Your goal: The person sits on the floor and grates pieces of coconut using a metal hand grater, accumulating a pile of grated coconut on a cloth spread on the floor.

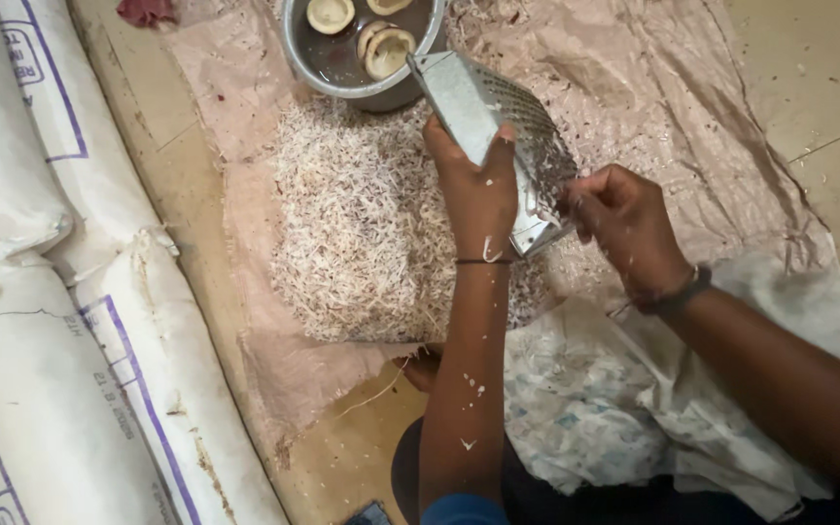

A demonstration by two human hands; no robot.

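While the left hand (478, 185) is wrapped around the upper part of the metal grater (498, 136), fingers curled tight on its edge, the trick I'd say is keeping that grater tilted steady so its far end stays propped on the rim of the steel bowl (296, 49) beyond the knuckles. The right hand (624, 228) sits just right of the grater's lower end, fingers bunched and pressed to the rough face; whatever piece it's pinching is hidden, can't tell. I'd keep fingertips back from the holes and use short strokes. Grater itself is a flat, dull grey sheet, perforated on the right side, flecked with white bits. Under and left of both hands is a big heap of pale shreds (362, 224) on a pinkish woven sack (634, 87).
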